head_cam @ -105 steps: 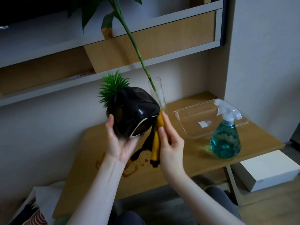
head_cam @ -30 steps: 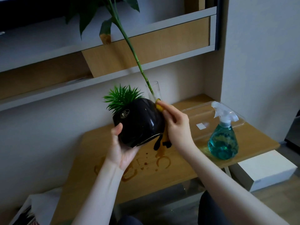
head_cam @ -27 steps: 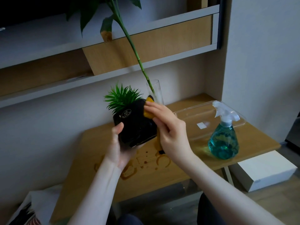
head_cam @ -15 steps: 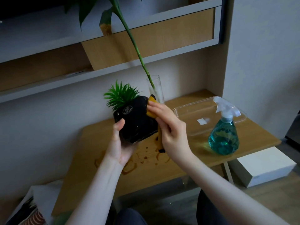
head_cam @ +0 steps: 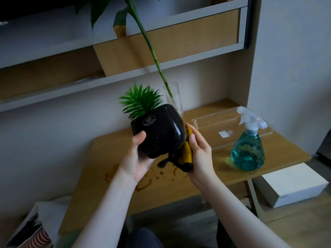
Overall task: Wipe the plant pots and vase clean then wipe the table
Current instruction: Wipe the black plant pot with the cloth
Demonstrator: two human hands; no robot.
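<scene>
Wiping pot [head_cam: 159,135] | right hand [head_cam: 199,154] slid cloth [head_cam: 186,154] down from top to side | left hand [head_cam: 138,158] grips pot | vase, table pending

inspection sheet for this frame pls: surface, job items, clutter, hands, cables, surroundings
Surface: wooden table, brown ring stains and drips near the front edge.
Job's things: black plant pot held tilted above the table; yellow and black cloth against its right side; glass vase with a green stalk standing behind it.
Clutter: teal spray bottle and clear plastic tray on the right of the table.
Hands: left hand has its grip round the pot's lower side; right hand holds the cloth to the pot.
Cables: nothing seen.
Surroundings: wall shelves above; white box on the floor at right.
</scene>
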